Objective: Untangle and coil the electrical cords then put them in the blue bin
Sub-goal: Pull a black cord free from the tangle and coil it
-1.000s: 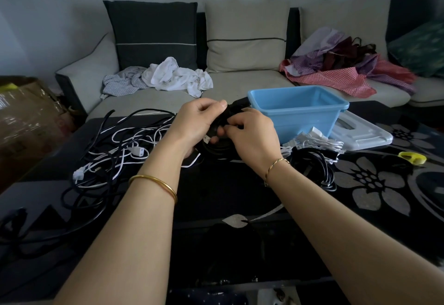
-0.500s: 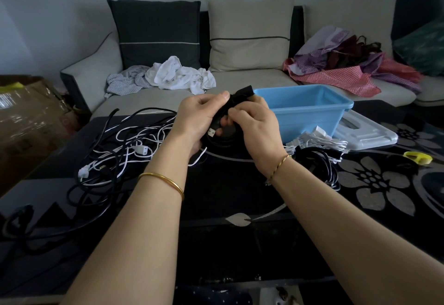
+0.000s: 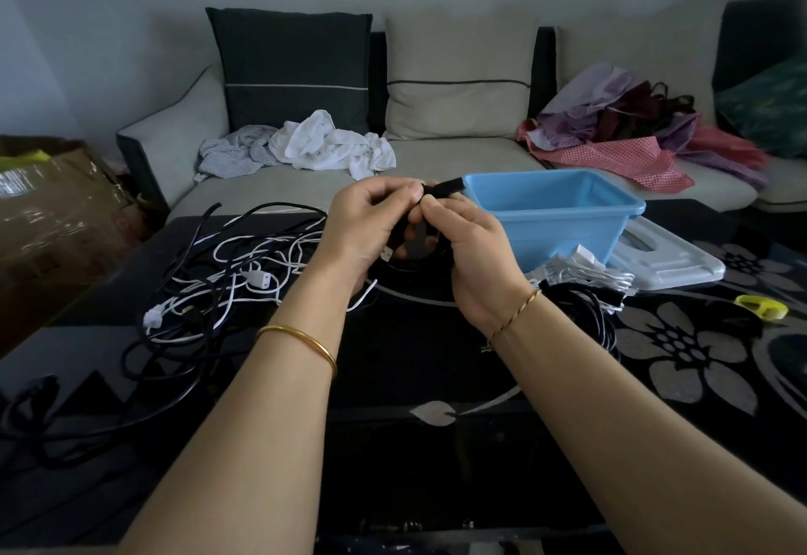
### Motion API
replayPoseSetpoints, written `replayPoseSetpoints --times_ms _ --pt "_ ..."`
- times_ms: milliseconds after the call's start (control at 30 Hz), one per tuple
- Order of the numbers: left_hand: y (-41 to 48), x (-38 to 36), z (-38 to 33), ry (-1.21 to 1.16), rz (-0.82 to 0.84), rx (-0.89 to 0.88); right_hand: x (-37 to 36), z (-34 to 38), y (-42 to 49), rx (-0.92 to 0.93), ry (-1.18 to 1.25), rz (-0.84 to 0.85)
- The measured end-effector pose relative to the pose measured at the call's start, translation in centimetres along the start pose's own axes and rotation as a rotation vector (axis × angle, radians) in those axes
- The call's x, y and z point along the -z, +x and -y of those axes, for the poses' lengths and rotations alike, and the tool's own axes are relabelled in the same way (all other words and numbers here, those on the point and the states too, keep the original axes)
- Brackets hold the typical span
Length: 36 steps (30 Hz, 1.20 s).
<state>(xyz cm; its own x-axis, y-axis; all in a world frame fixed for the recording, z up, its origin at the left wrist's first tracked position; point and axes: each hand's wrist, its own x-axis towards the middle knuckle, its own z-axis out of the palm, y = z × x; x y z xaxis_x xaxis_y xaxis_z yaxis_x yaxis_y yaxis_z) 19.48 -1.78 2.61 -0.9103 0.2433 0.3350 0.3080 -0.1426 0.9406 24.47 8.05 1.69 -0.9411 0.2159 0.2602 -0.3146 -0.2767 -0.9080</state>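
Change: since a second ago both hands have lifted the black cord [image 3: 442, 189] from low over the table [image 3: 415, 349] to the height of the bin's near rim, and its plug end now points at the bin [image 3: 563, 227].
Cord: a small coil held between the hands above the table, just left of the bin and not yet in it; the lower loops hang behind the palms, mostly hidden.
Risk 1: the coil could spring open if the pinch loosens before the tail is secured, because stiff cord pushes back against its loops.
Risk 2: the white lead [image 3: 362, 299] running under the left wrist may be caught up with the tangle [image 3: 227, 275]; if it is, it could drag on the carry to the bin.
Left hand [image 3: 367, 227]: raised, back to the camera, fingers curled, thumb and forefinger pinching the cord near the plug.
Right hand [image 3: 474, 248]: facing the left, fingertips pressed together on the same spot, the other fingers curled round the coil.
Forearms: both reach forward and converge, wrists well apart.
Done so far: two bundles [image 3: 583, 292] lie beside the bin, outside it.
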Motion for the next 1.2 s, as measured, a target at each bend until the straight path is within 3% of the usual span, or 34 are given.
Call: replayPoseSetpoints --times_ms 533,767,1000,1200 --pt "-0.36 -0.96 0.10 0.037 0.023 0.027 -0.07 -0.49 0.31 -0.049 0.094 -0.141" --pt "-0.37 -0.61 0.15 0.058 0.002 0.030 -0.01 -0.03 -0.12 -0.142 0.178 -0.093" --pt "-0.05 -0.38 0.17 -0.027 0.002 0.103 -0.01 -0.48 -0.03 -0.111 0.208 -0.070" --pt "-0.16 -0.33 0.12 -0.006 -0.038 0.081 -0.07 -0.49 -0.29 0.017 0.019 -0.050"
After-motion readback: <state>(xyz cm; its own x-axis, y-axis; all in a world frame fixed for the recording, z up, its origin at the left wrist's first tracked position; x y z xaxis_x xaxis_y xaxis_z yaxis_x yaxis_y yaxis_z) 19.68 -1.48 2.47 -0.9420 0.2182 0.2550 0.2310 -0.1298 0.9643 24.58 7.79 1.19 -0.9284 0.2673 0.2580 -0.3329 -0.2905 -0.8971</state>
